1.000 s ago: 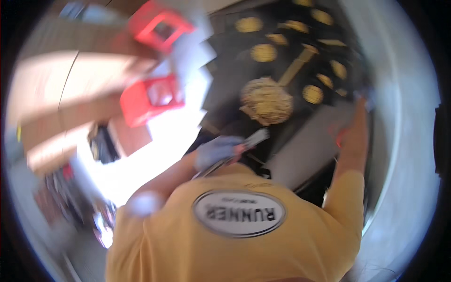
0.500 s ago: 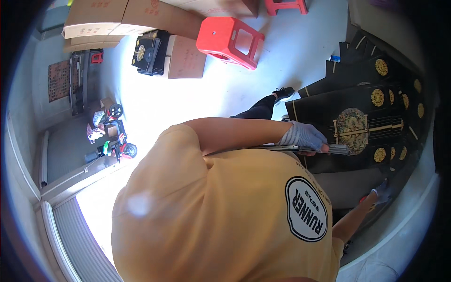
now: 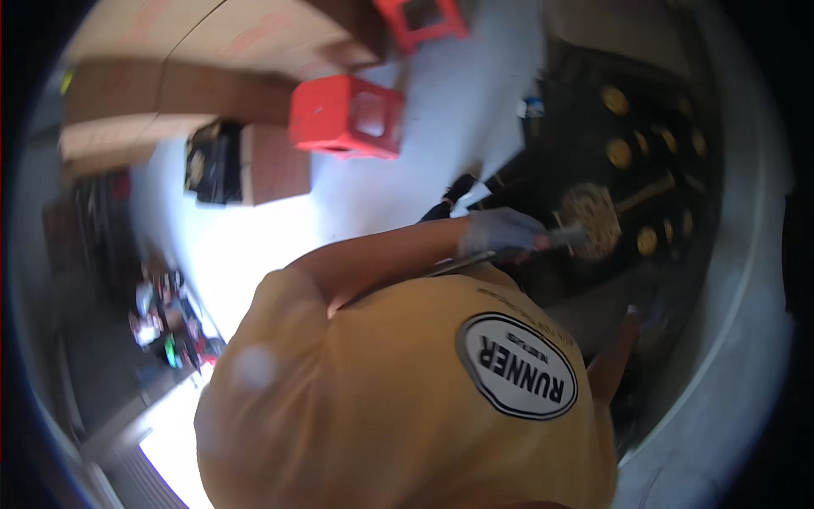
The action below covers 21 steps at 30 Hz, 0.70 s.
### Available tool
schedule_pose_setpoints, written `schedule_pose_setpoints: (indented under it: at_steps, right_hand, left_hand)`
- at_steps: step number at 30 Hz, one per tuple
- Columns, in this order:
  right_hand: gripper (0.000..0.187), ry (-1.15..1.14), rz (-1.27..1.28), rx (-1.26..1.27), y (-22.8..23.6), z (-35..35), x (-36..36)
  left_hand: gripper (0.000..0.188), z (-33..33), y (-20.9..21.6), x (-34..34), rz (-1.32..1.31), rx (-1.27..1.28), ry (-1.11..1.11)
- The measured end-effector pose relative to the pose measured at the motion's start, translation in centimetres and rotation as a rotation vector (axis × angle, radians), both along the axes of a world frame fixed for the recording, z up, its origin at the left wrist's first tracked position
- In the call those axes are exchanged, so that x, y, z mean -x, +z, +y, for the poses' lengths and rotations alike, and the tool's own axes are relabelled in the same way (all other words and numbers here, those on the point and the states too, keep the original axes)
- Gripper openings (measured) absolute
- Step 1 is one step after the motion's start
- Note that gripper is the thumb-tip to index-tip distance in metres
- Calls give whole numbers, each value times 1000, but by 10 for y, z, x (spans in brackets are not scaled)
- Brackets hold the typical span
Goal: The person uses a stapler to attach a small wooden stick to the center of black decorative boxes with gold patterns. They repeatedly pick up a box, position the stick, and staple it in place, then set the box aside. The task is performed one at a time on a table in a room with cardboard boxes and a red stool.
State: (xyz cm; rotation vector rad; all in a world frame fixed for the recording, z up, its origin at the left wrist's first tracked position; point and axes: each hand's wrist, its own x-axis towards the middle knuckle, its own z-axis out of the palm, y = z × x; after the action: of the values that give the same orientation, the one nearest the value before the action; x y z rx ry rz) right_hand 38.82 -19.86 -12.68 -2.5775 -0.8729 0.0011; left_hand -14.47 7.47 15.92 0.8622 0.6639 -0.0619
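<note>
since half a second ago the view has swung, and the black panel (image 3: 644,170) with gold ornaments now sits upper right. the gloved left hand (image 3: 500,231) has its fingers closed on a thin tool (image 3: 560,239), its tip touching the round gold ornament (image 3: 589,216). the right hand is out of view. a red stool (image 3: 343,117) stands on the floor beside cardboard boxes (image 3: 170,93).

I count two red plastic stools: one (image 3: 346,116) near the middle, one (image 3: 421,20) at the top edge. On the black panel (image 3: 585,110) I make out five small round gold ornaments, for instance one (image 3: 619,153), plus one large round gold medallion (image 3: 591,219). Cardboard boxes: blur hides the exact number.
</note>
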Motion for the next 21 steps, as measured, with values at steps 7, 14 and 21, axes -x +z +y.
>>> schedule_pose_setpoints:
  at_steps: [7, 14, 21]
  right_hand:
    - [38, 104, -185, 366, 87, 29, 114]
    - [42, 102, -212, 35, 107, 7, 154]
    - [39, -215, -217, 79, 122, 6, 158]
  left_hand:
    - [60, 13, -8, 9, -189, 86, 121]
    - [60, 27, -23, 2, -272, 127, 14]
    - [58, 23, -10, -9, -248, 73, -50]
